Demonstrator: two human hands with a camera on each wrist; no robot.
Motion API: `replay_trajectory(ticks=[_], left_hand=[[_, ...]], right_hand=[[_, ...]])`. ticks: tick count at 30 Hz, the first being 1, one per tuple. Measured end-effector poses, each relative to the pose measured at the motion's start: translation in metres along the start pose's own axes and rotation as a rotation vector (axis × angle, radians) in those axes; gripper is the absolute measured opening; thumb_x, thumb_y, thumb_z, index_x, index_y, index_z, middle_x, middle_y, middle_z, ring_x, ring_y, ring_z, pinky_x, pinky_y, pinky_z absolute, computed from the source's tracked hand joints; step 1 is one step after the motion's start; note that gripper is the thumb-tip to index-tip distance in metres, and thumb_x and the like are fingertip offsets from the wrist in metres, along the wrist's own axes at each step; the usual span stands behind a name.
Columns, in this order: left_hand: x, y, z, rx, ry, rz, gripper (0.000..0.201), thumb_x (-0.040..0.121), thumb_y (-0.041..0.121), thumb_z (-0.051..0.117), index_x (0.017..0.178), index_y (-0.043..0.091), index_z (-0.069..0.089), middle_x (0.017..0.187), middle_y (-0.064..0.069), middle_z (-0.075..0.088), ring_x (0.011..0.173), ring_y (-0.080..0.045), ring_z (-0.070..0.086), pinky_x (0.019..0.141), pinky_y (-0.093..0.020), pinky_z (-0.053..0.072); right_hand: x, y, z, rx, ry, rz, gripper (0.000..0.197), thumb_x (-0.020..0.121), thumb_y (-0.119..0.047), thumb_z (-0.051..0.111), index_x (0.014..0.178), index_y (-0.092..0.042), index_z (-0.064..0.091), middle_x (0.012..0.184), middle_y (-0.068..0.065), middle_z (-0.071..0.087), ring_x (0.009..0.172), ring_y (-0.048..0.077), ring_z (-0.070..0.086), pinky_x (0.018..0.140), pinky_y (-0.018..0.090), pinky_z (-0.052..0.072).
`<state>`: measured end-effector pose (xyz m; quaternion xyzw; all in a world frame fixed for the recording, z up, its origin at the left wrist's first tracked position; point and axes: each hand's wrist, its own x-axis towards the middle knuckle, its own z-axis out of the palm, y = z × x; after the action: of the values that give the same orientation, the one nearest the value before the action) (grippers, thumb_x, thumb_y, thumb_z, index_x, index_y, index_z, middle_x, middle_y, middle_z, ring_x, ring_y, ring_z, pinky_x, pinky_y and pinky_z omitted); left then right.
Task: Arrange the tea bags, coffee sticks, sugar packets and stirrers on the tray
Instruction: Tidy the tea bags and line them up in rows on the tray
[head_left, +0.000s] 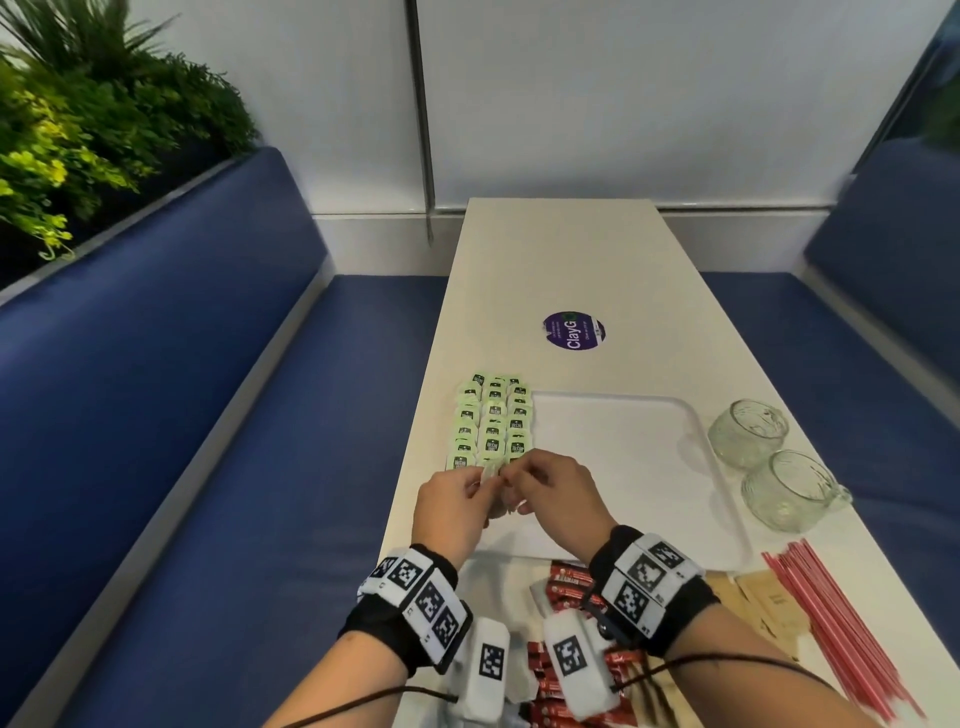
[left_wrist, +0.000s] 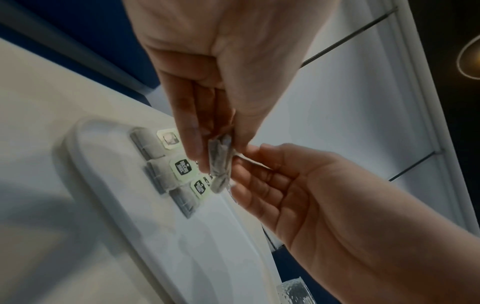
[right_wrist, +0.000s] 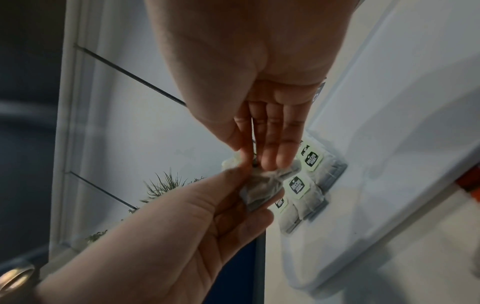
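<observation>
As both hands (head_left: 506, 493) pinch, tea bag (left_wrist: 220, 164) aloft

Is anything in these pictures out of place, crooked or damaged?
One thing stands out. The tea bag held between the left hand and right hand looks crumpled, unlike the flat green-tagged tea bags in three neat rows on the white tray. Nothing looks spilled.
</observation>
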<state>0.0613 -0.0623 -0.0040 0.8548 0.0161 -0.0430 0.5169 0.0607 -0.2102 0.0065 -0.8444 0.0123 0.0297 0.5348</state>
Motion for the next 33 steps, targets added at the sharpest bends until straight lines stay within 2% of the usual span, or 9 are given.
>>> replay_trajectory(ticks=[4, 6, 10, 15, 19, 22, 25, 28, 33], left_hand=[[0.002, 0.001, -0.004, 0.146, -0.032, 0.035, 0.032, 0.093, 0.026, 0.057, 0.061, 0.026, 0.058, 0.065, 0.003, 0.069, 0.066, -0.018, 0.066, 0.067, -0.037, 0.056], [0.000, 0.002, -0.003, 0.173, -0.076, 0.044, 0.033, 0.094, 0.024, 0.057, 0.061, 0.029, 0.057, 0.064, 0.005, 0.068, 0.064, -0.014, 0.065, 0.066, -0.030, 0.054], [-0.001, -0.006, -0.001, 0.014, -0.136, -0.035, 0.020, 0.093, 0.017, 0.062, 0.074, 0.012, 0.068, 0.071, -0.007, 0.072, 0.063, -0.014, 0.069, 0.065, -0.036, 0.060], [0.005, -0.017, -0.010, -0.081, -0.099, -0.146, 0.027, 0.101, 0.022, 0.051, 0.079, 0.016, 0.065, 0.079, -0.005, 0.071, 0.075, -0.019, 0.073, 0.067, -0.038, 0.061], [0.017, -0.027, -0.021, -0.035, -0.035, -0.174, 0.034, 0.101, 0.027, 0.048, 0.078, 0.006, 0.061, 0.074, -0.004, 0.061, 0.081, -0.032, 0.069, 0.070, -0.045, 0.060], [0.021, -0.032, -0.025, -0.051, -0.010, -0.189, 0.032, 0.100, 0.029, 0.049, 0.082, 0.008, 0.065, 0.074, -0.007, 0.060, 0.073, -0.025, 0.062, 0.071, -0.046, 0.060], [0.027, -0.038, -0.027, -0.070, 0.017, -0.210, 0.031, 0.101, 0.028, 0.049, 0.087, 0.008, 0.068, 0.087, -0.018, 0.067, 0.076, -0.025, 0.062, 0.068, -0.041, 0.061], [0.032, -0.045, -0.027, -0.085, 0.031, -0.234, 0.033, 0.101, 0.027, 0.049, 0.089, 0.004, 0.068, 0.090, -0.021, 0.068, 0.078, -0.035, 0.066, 0.071, -0.046, 0.060], [0.035, -0.054, -0.027, -0.077, 0.024, -0.244, 0.031, 0.100, 0.023, 0.050, 0.085, -0.002, 0.061, 0.081, -0.021, 0.063, 0.076, -0.035, 0.066, 0.073, -0.049, 0.059]], right_hand=[[0.002, 0.007, -0.005, -0.021, 0.051, -0.018, 0.015, 0.087, -0.023, 0.065, 0.102, -0.025, 0.063, 0.092, -0.005, 0.065, 0.075, 0.016, 0.062, 0.071, 0.029, 0.050], [0.005, 0.009, -0.006, -0.040, 0.018, -0.023, 0.009, 0.088, -0.022, 0.066, 0.097, -0.023, 0.066, 0.091, -0.006, 0.065, 0.074, 0.014, 0.060, 0.069, 0.025, 0.047], [0.008, 0.013, -0.007, -0.048, -0.045, 0.025, 0.001, 0.088, -0.013, 0.066, 0.088, -0.013, 0.068, 0.078, 0.001, 0.068, 0.061, 0.011, 0.061, 0.058, 0.021, 0.050], [0.012, 0.028, -0.009, -0.073, -0.095, 0.104, 0.002, 0.088, -0.010, 0.067, 0.085, -0.009, 0.068, 0.069, 0.006, 0.068, 0.053, 0.010, 0.059, 0.054, 0.021, 0.052], [0.023, 0.042, -0.009, -0.145, -0.040, 0.135, 0.010, 0.089, -0.010, 0.065, 0.080, -0.014, 0.065, 0.067, -0.002, 0.065, 0.051, 0.007, 0.057, 0.050, 0.011, 0.043], [0.030, 0.043, -0.007, -0.157, -0.018, 0.120, 0.010, 0.089, -0.009, 0.064, 0.081, -0.014, 0.064, 0.065, -0.005, 0.064, 0.053, 0.008, 0.058, 0.050, 0.008, 0.041], [0.037, 0.042, -0.003, -0.156, -0.009, 0.095, 0.015, 0.089, -0.007, 0.065, 0.078, -0.017, 0.062, 0.065, -0.005, 0.064, 0.055, 0.010, 0.059, 0.055, 0.014, 0.048], [0.047, 0.042, 0.001, -0.144, 0.005, 0.089, 0.014, 0.088, -0.008, 0.066, 0.078, -0.017, 0.063, 0.067, -0.004, 0.065, 0.059, 0.015, 0.063, 0.064, 0.029, 0.056], [0.055, 0.040, 0.003, -0.163, 0.006, 0.073, 0.011, 0.089, -0.008, 0.065, 0.080, -0.015, 0.064, 0.068, -0.004, 0.064, 0.062, 0.017, 0.064, 0.066, 0.030, 0.056]])
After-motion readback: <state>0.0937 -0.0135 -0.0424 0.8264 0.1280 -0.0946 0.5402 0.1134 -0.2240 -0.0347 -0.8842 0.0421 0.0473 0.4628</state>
